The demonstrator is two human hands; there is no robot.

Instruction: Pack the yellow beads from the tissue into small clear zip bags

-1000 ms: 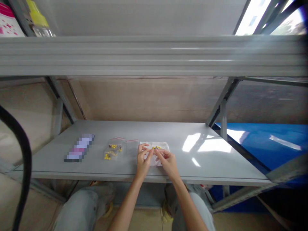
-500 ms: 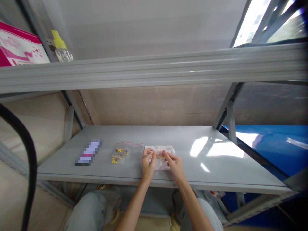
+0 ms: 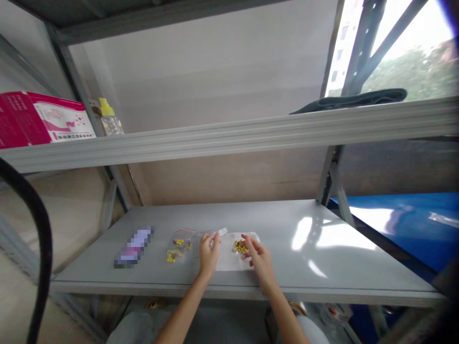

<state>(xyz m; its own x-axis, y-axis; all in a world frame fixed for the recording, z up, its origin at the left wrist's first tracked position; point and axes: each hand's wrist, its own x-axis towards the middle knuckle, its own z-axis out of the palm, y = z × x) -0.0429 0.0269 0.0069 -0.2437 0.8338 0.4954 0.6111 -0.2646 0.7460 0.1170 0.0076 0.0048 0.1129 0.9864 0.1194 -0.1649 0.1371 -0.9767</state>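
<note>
My left hand [image 3: 208,255] is closed on a small clear plastic piece [image 3: 223,231], perhaps a little bag, whose end sticks out past the fingertips. To its right, a white plastic sheet or bag [image 3: 225,260] lies flat on the shelf board. A heap of small yellow and dark pieces [image 3: 238,247] rests on that white sheet. Just right of the heap hovers my right hand [image 3: 261,260], fingers apart; I see nothing in it. Left of my left hand are small clear zip bags [image 3: 175,256] with yellow pieces inside. Another clear zip bag [image 3: 195,246] is partly covered by my left hand.
On the grey shelf board [image 3: 276,282], a pixelated phone-like object [image 3: 134,246] lies at the left. A shelf beam [image 3: 215,143] crosses above, carrying a pink-and-white box [image 3: 64,119], a yellow-capped bottle [image 3: 110,119] and a dark folded item [image 3: 355,100]. A black tube [image 3: 45,248] curves down at left.
My hands were together over the white sheet; now they are apart, the left shifted left with the clear piece. The yellow heap is now in plain sight. The camera has tilted up.
</note>
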